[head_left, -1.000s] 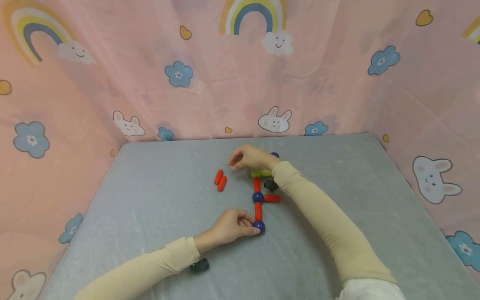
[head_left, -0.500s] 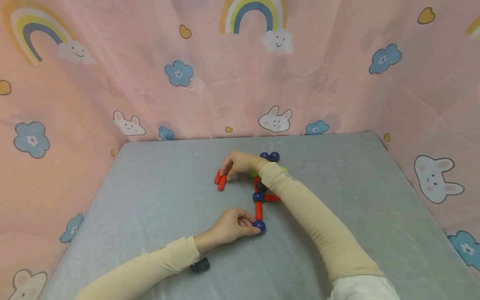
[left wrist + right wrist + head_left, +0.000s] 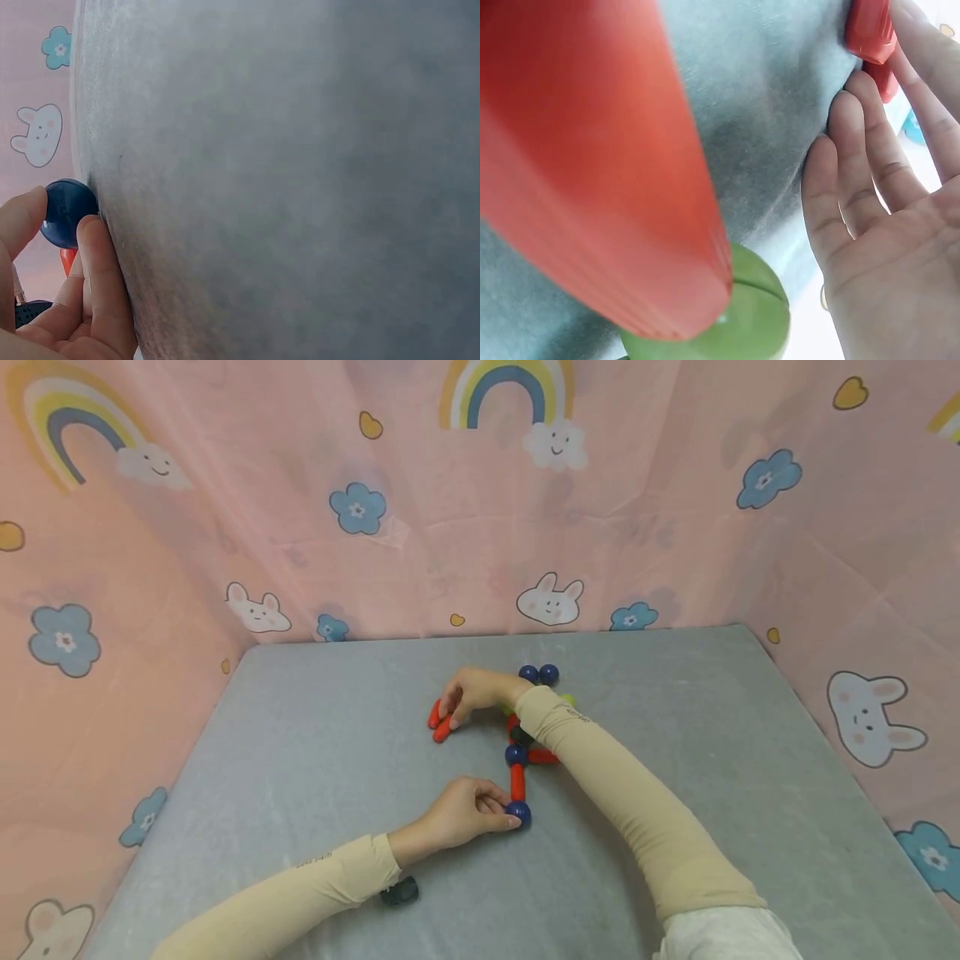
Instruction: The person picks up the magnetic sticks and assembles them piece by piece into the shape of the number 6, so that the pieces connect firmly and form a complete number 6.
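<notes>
My left hand [image 3: 461, 814] pinches a blue ball [image 3: 519, 813] at the near end of a ball-and-rod chain. In the left wrist view, thumb and fingertips hold this ball [image 3: 67, 210] from both sides. From it a red rod [image 3: 517, 783] runs to another blue ball [image 3: 516, 755], which bears a side rod [image 3: 543, 757]. Farther back, my right hand [image 3: 480, 687] has thumb and finger on the nearer of two loose red rods [image 3: 441, 732]; the other loose rod [image 3: 434, 714] lies beside it. The right forearm partly hides the chain's far part.
Two blue balls [image 3: 549, 674] sit behind the right wrist. In the right wrist view, a green ball [image 3: 750, 300] touches a large red rod [image 3: 615, 172]. The grey table [image 3: 322, 727] meets a pink printed curtain [image 3: 420, 568] at the back and sides.
My right hand has moved left and towards me onto the loose red rods; the nearer rod has shifted slightly. The two far blue balls came into fuller view. My left hand stays put.
</notes>
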Demonstrator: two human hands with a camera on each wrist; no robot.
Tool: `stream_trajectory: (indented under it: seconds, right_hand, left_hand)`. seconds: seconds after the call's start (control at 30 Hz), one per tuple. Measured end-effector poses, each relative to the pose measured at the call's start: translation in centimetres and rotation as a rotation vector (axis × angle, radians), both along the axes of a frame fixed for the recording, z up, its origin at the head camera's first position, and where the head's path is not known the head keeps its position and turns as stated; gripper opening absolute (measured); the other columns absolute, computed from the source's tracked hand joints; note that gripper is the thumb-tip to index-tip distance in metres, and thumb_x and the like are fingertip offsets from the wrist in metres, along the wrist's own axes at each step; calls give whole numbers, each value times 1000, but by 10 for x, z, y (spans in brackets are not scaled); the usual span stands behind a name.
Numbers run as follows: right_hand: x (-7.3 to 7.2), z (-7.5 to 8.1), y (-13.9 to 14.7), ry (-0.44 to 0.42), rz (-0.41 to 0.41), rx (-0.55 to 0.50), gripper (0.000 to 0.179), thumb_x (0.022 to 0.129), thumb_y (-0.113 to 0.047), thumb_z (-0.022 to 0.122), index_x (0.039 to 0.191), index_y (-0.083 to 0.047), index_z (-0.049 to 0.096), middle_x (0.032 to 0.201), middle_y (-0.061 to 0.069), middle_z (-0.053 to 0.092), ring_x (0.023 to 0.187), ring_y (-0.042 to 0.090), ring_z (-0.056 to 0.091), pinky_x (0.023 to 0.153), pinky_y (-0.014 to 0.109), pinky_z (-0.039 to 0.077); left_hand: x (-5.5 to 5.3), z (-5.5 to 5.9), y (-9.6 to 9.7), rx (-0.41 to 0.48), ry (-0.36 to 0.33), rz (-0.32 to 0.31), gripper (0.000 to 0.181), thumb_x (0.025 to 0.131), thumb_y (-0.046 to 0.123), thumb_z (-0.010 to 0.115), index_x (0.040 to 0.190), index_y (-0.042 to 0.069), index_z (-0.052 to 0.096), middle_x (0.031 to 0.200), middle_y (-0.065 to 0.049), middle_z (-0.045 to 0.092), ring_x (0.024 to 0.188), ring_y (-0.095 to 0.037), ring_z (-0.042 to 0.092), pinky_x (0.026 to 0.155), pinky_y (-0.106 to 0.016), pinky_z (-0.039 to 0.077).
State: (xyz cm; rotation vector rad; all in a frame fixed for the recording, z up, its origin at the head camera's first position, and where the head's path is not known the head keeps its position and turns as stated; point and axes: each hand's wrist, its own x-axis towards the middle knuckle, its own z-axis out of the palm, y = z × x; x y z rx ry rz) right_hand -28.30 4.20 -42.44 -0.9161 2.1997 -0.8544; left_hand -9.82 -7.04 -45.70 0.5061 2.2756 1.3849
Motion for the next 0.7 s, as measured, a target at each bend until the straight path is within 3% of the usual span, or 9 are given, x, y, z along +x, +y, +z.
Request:
stream_trajectory:
  seconds: [0.3,0.7]
  right_hand:
    - [0,-2,-3,44,12,55,13,78,-9,82,89,-12,77,83,-4,69,79,11,54,74,21,44]
    - [0,-3,-2,47,-5,54,10,79,-11,82,87,-12,77,83,-5,68,81,12,53,75,22,43]
  left_hand:
    - [0,2,0,-4,-7,0,25,84,20,80,99,2,72,81,-6,74,66,-2,61,60,-16,49]
    - [0,2,0,-9,-16,8,25,83,20,80,99,2,73,82,-5,73,65,-2,60,60,-16,49]
